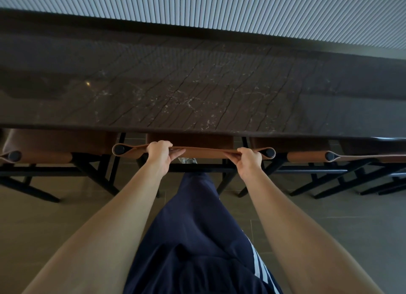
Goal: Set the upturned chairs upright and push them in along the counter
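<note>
fingers (163, 143) of the left hand (158, 154) curl over the top edge of the brown leather backrest (208, 151), with the thumb lying along the strap's near side. the right hand (249, 160) grips the same backrest near its opposite end, fingers wrapped round the leather. both arms are extended forward.

position of the middle chair (191, 141): upright on its black legs, seat partly under the near edge of the dark veined stone counter (197, 85). the backrest runs parallel to the counter edge, looped at each end round a black post.

adjacent units: one left chair (44, 156) and one right chair (307, 157), both upright, seats tucked under the counter, backrests roughly in line with the held one. a further backrest shows at the far right (mostly cut off by the frame edge).

a leg in dark blue trousers (197, 227) with white stripes stands close behind the middle chair on the tiled floor (329, 216). a ribbed wall panel (219, 8) runs behind the counter.
</note>
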A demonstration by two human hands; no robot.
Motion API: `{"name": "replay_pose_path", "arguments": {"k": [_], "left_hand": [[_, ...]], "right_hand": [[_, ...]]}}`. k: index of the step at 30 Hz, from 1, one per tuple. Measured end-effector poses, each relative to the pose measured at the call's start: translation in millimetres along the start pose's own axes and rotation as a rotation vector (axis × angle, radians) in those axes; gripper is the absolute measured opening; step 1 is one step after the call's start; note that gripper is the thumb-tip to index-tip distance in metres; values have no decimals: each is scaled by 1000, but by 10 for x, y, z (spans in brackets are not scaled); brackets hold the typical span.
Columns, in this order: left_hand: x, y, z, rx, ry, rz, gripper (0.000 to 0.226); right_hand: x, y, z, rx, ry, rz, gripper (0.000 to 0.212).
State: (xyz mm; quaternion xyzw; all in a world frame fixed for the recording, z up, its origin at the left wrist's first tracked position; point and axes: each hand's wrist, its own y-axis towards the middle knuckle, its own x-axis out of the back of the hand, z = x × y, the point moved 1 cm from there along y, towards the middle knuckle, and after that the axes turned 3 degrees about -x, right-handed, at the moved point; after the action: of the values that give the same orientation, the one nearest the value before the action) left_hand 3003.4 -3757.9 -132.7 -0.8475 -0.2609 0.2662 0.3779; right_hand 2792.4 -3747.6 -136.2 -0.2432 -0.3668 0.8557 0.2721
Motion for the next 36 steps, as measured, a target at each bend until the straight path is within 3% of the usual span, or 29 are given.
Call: {"name": "replay_pose_path", "arguments": {"k": [7,12,18,23,27,29,33,36], "left_hand": [[41,21,-10,5,2,52,58],[46,-45,-70,79,-4,74,42],[121,-125,-55,67,80,111,31],[228,-202,-36,3,82,72,47],[266,-408,58,-90,110,61,35],[277,-514,99,-147,148,71,31],[351,-763,189,-270,339,139,50],[423,-959,269,-330,387,205,51]], "right_hand": [[2,-30,33,-49,-32,11,16],[55,-17,49,-55,-154,14,30],[120,-78,98,-153,-232,77,11],[283,-137,140,-148,-265,134,18],[384,-253,169,-131,-300,187,36],[416,-321,185,-114,-341,206,37],[514,-466,225,-71,-389,257,34],[551,-571,216,-20,-430,295,28]]}}
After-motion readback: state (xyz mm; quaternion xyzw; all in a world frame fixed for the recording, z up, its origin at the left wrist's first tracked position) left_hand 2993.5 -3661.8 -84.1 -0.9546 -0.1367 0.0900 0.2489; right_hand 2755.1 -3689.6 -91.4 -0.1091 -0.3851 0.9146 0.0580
